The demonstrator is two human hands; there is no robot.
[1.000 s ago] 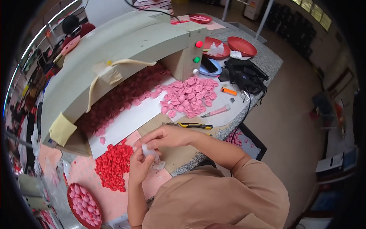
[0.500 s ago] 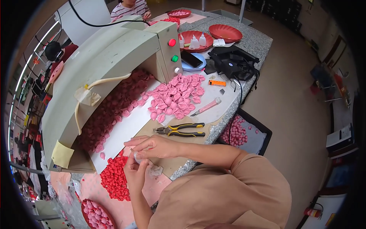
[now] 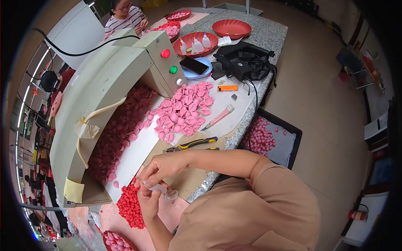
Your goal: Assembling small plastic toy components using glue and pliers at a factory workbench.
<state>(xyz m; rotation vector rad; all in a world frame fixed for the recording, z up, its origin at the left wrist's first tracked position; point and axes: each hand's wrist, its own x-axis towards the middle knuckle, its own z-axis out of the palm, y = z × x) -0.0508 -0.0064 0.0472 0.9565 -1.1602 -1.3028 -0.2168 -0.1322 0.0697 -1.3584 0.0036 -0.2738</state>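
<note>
My right hand [image 3: 165,166] reaches in from the right, fingers bent and pinched together close against my left hand [image 3: 148,204]. Both hands close around a small translucent white plastic bottle [image 3: 158,188], partly hidden by the fingers. Whether a smaller piece is also between the fingertips is hidden. Just beneath the hands spreads a pile of small red pieces [image 3: 130,206]. A crumpled whitish tissue [image 3: 171,195] lies by the left hand. Beyond the right wrist are pliers [image 3: 192,144] with yellow and black handles, partly covered by the arm.
A grey machine [image 3: 100,79] arches over pink petal-shaped pieces [image 3: 184,109]. Farther off are a craft knife [image 3: 218,117], an orange box cutter or lighter-like item [image 3: 227,88], a phone [image 3: 194,65], a black bag [image 3: 243,62] and red bowls [image 3: 231,28]. Another person [image 3: 125,21] sits at the far end.
The view has shifted, so the machine and table sit differently. My right hand has come down over the left, and the right forearm now covers part of the pliers.
</note>
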